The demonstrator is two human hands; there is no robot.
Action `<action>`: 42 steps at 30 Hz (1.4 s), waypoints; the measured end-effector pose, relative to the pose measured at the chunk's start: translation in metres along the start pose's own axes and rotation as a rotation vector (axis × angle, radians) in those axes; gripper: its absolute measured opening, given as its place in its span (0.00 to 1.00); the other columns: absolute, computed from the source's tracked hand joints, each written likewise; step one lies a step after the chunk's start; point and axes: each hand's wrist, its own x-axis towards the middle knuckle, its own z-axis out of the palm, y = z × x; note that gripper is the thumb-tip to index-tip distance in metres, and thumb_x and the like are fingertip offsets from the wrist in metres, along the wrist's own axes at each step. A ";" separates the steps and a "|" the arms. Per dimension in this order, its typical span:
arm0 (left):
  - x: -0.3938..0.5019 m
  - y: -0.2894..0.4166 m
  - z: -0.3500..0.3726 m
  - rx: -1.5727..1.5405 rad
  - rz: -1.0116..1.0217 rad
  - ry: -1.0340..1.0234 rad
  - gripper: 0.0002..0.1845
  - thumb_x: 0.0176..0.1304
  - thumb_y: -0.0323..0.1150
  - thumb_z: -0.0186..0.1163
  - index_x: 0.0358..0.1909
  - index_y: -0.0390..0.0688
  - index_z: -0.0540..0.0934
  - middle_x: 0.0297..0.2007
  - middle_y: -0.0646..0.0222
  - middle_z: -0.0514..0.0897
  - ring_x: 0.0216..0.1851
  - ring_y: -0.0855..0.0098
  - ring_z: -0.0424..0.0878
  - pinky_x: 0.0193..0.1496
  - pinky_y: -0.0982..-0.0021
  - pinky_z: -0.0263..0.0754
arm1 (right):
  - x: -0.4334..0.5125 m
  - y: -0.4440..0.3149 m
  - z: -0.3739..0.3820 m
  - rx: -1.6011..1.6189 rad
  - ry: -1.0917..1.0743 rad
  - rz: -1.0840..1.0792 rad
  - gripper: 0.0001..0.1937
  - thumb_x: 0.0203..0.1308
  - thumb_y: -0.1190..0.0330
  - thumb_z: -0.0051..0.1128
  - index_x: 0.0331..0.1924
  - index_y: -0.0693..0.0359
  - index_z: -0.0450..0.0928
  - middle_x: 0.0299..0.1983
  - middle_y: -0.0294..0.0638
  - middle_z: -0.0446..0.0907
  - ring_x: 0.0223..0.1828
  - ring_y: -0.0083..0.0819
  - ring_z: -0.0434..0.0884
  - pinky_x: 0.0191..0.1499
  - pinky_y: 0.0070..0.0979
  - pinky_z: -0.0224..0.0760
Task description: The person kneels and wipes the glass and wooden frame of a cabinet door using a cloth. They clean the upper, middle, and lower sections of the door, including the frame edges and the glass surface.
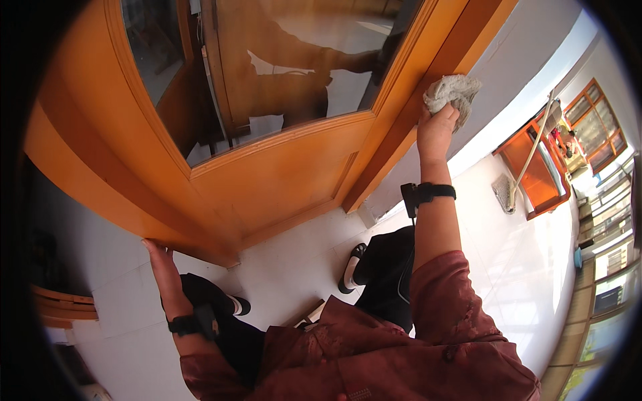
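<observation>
My right hand (440,125) grips a crumpled grey-white cloth (451,92), which lies against the orange wooden door frame (401,135) where it meets the white wall. At the left, my left hand (161,253) touches the lower left edge of the orange wood with its fingertips; the fingers are partly hidden behind that edge, and I see nothing held in them. Between my hands stands a wooden door (291,185) with a glass pane (301,65) that shows reflections. Each of my wrists wears a black strap with a small device.
A mop (506,193) leans by an orange wooden cabinet (536,170) at the right. Windows (612,280) line the far right side. White floor tiles (291,270) lie under my feet. A slatted wooden object (65,303) is at the left.
</observation>
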 end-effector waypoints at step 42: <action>0.003 -0.017 -0.009 0.275 0.092 0.006 0.43 0.70 0.62 0.34 0.70 0.33 0.51 0.69 0.53 0.57 0.70 0.62 0.54 0.71 0.65 0.47 | -0.164 0.056 0.085 0.357 -0.187 0.493 0.26 0.57 0.56 0.62 0.46 0.72 0.69 0.45 0.61 0.77 0.49 0.52 0.77 0.52 0.38 0.69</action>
